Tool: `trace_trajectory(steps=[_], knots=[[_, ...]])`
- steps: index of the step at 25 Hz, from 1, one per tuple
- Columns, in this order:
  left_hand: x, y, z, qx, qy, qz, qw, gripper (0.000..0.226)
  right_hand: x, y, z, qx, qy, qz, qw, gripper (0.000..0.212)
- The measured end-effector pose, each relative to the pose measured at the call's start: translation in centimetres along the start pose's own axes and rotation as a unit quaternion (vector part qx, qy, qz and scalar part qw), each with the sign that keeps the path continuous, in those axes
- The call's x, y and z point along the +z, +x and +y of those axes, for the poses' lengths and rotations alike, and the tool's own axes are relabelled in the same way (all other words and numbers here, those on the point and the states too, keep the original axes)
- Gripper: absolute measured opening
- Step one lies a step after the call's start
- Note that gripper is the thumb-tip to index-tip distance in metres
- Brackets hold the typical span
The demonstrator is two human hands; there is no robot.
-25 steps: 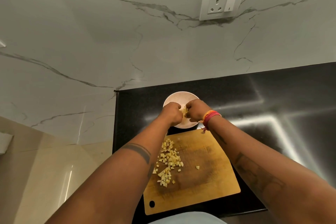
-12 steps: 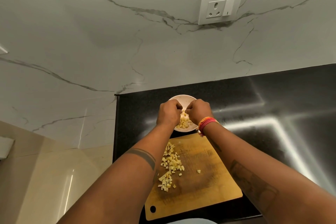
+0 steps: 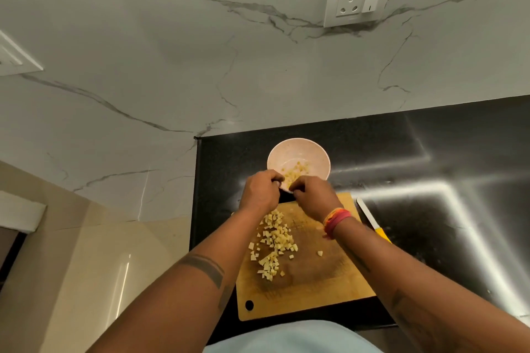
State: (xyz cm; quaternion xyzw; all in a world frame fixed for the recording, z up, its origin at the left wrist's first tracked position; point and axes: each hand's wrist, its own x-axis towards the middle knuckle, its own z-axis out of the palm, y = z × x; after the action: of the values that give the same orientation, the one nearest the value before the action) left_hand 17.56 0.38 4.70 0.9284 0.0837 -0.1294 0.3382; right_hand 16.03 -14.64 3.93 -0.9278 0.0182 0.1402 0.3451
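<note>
Curling over near rim of bowl [image 3: 298,149]: left hand [image 3: 259,195], right hand [image 3: 314,200].

left hand [image 3: 259,192] and right hand [image 3: 314,198] hide the near rim of the bowl [image 3: 298,152].

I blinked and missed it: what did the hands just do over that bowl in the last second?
The left hand and the right hand let their diced pieces drop into the bowl and drew back to its near rim. The pile of cubes on the cutting board stayed put, as did the bowl.
</note>
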Motion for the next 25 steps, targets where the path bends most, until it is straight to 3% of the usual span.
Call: trace_trajectory(steps=[7,10,14,19,22,25], knots=[[0.5,-5.8,-5.8,-0.031,0.119,0.026,0.992,0.037,5.3,-2.2,-0.1,-0.121,-0.161,-0.087,0.975,0.053],[1.3,-6.6,-6.2,-0.071,0.088,0.003,0.994,0.046,6.2,-2.8,0.3,-0.163,-0.221,-0.103,0.956,0.05],[1.9,-7.2,-6.1,-0.03,0.056,-0.029,0.998,0.041,5.9,-4.4,1.1,-0.162,-0.191,-0.119,0.961,0.045],[1.4,-8.2,-7.3,-0.059,0.041,0.051,0.996,0.037,5.1,-3.1,0.2,-0.159,-0.19,-0.088,0.965,0.058],[1.4,-8.2,-7.3,-0.09,0.068,0.012,0.994,0.051,5.3,-2.7,-0.3,-0.204,-0.246,-0.116,0.94,0.057],[2.0,-8.2,-6.7,-0.059,0.033,-0.021,0.997,0.042,5.9,-3.5,0.7,-0.231,-0.263,-0.138,0.926,0.045]])
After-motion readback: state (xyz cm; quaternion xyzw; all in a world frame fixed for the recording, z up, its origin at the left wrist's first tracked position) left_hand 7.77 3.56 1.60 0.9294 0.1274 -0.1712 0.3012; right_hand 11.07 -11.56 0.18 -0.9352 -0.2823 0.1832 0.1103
